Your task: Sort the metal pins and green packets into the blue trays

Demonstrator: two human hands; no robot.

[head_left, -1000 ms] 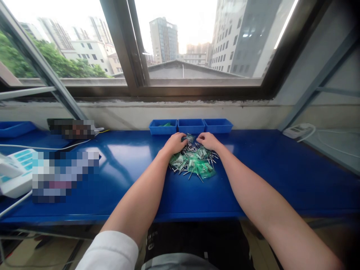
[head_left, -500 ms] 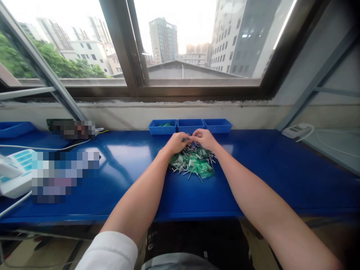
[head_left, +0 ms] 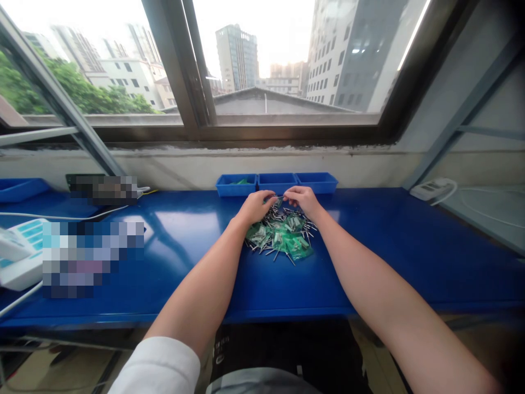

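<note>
Over the far side of a heap of thin metal pins [head_left: 268, 247], both my hands work close together. My left hand [head_left: 259, 206] is closed, thumb toward the fingers, on a small greenish plastic bag [head_left: 279, 202]. From the right, my right hand [head_left: 302, 199] pinches a slim metal pin that points toward the left hand; its tip is at the bag, and whether it is inside I cannot tell. Green plastic bags [head_left: 298, 244] with metal pieces in them lie on top of the heap, just nearer than the hands.
Behind the heap, three blue bins [head_left: 237, 189] stand in a row, the left one with green bags in it. The blue table [head_left: 184, 279] has a white device [head_left: 22, 251] at left, a blurred-out item beside it, and a white power strip [head_left: 432, 189] at far right.
My right hand moved left to meet my left hand, then drew back slightly; a pin now shows between its fingertips. My left hand has stayed nearly in place.
</note>
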